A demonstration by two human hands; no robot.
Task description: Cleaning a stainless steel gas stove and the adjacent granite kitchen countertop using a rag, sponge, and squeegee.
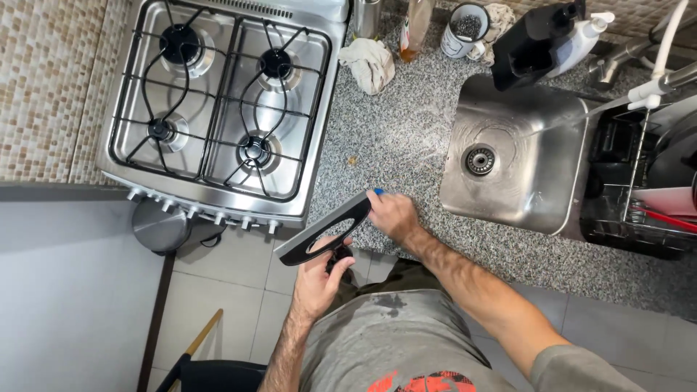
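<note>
Looking straight down in the head view, the person's two bare hands meet at the front edge of a speckled granite countertop (406, 138). The left hand (318, 279) grips the lower end of a flat, dark, elongated board with an oval handle cutout (324, 229); the thumb and fingers are closed around the rim beside the cutout, so the board runs up and to the right from the palm, tilted, its lower end off the counter and over the tiled floor (239, 290). The right hand (392, 215) rests against the upper end of the board, fingers curled together around a small blue object (378, 192) of which only a tip shows above the knuckles; what it is cannot be told. That blue tip touches or lies just beside the board's upper edge.

To the left stands a stainless four-burner gas stove (221, 101) with black grates. To the right is a stainless sink (508, 160), with a white tap (657, 80) above its right side and a thin stream of water crossing the basin. Right of the sink is a wire dish rack (639, 196). At the back of the counter lie a crumpled cloth (370, 64), a mug (465, 30) and a white pump bottle (581, 36).
</note>
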